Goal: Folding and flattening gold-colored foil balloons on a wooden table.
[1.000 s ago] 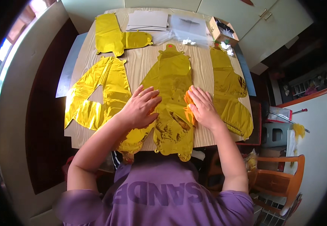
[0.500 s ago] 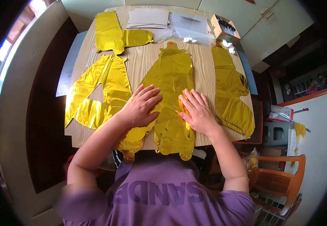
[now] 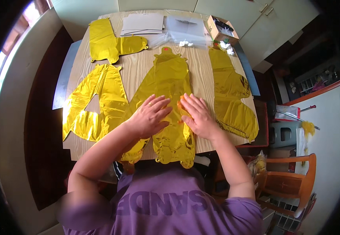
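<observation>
Several flat gold foil balloons lie on a light wooden table (image 3: 138,70). My left hand (image 3: 151,115) and my right hand (image 3: 196,116) press flat, fingers spread, on the middle gold balloon (image 3: 170,78), side by side near its centre. The balloon's lower end hangs over the table's near edge. Another gold balloon (image 3: 95,102) lies to the left, a third (image 3: 232,98) to the right, and a smaller one (image 3: 107,41) at the far left corner.
White papers (image 3: 142,23) and clear plastic bags (image 3: 185,29) lie at the table's far end beside a small open cardboard box (image 3: 221,29). A wooden chair (image 3: 291,176) stands at the right. White cabinets (image 3: 252,19) stand behind the table.
Both hands have slid up the middle balloon, away from me and closer together. The balloon lies a little flatter under them.
</observation>
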Demonstrator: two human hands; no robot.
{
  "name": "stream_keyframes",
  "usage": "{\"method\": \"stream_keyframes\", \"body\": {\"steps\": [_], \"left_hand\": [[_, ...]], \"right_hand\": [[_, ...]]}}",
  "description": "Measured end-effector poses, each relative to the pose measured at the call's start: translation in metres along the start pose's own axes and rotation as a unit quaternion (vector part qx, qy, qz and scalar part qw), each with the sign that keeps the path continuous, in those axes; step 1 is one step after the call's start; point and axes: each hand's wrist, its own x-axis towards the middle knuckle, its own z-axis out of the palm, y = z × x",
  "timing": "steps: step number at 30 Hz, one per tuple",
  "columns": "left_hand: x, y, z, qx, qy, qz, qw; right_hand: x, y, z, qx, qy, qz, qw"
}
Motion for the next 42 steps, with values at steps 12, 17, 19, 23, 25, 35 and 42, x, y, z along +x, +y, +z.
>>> {"method": "stream_keyframes", "body": {"steps": [12, 17, 19, 23, 25, 35, 42], "left_hand": [[-0.003, -0.002, 0.002, -0.022, 0.001, -0.001, 1.000], [-0.003, -0.003, 0.001, -0.027, -0.006, -0.004, 1.000], [-0.003, -0.002, 0.001, -0.026, -0.006, -0.007, 1.000], [-0.002, 0.000, -0.001, -0.018, -0.013, -0.013, 1.000], [-0.002, 0.000, -0.002, -0.025, -0.014, -0.015, 0.999], [0.037, -0.006, -0.010, -0.050, 0.035, 0.039, 0.997], [0.095, -0.024, 0.040, -0.053, 0.031, 0.078, 0.995]], "right_hand": [[-0.002, 0.019, -0.008, -0.060, -0.044, 0.018, 0.997], [-0.005, 0.020, -0.007, -0.069, -0.035, 0.002, 0.997], [-0.008, 0.015, -0.008, -0.073, -0.028, -0.005, 0.997], [-0.015, 0.012, -0.009, -0.081, -0.038, -0.010, 0.996], [-0.017, 0.010, -0.011, -0.088, -0.044, -0.014, 0.995], [-0.020, 0.011, -0.010, -0.077, -0.062, -0.010, 0.995], [-0.020, 0.013, -0.008, -0.087, -0.065, -0.015, 0.994]]}}
